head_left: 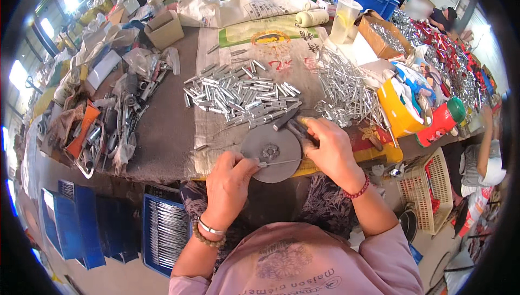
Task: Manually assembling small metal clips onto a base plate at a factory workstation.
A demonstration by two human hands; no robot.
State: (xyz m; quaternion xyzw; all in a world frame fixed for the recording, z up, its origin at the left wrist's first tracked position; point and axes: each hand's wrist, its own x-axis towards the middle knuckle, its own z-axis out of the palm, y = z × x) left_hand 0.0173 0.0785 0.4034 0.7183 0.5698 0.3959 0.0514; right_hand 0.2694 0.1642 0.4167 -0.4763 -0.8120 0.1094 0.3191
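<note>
My left hand (230, 180) pinches a small silver metal fitting with a thin rod (281, 162) that points right across the near part of a round dark grey disc (253, 146). My right hand (331, 148) is closed around the handle of a small dark hammer (285, 120), whose head lies over the disc's far edge. The rod's right end comes close to my right hand; whether it touches is unclear. Just beyond the disc lies a heap of short silver metal tubes (238, 94). To its right is a pile of thin silver rods (349, 84).
Left on the table are loose tools and plastic bags (127, 94). At right stand a yellow box (402, 108), a red container (437, 124) and a plastic cup (345, 19). Below left, a blue crate (165, 230) holds metal rods. Other people sit across the table and at right.
</note>
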